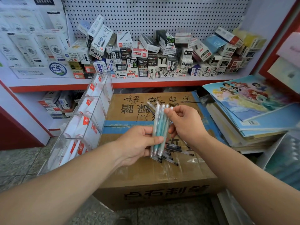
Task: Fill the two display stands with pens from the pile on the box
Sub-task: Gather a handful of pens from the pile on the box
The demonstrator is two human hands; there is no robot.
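Note:
My left hand [138, 143] grips a bunch of several white, mint and teal pens [159, 127] near their tips, held upright above the cardboard box [146, 172]. My right hand [185, 122] pinches the upper part of the same bunch. A pile of clear pens with black caps [175, 151] lies on the box just below the hands. A clear acrylic display stand [84, 120] with several stepped compartments and red-and-white cards leans beside the box on the left; its compartments hold no pens that I can see. I see only this one stand.
A shelf [146, 82] with a red edge carries many small pen boxes in front of a white pegboard. A stack of notebooks and colouring books [246, 111] sits right of the box. Tiled floor [21, 161] lies to the left and in front.

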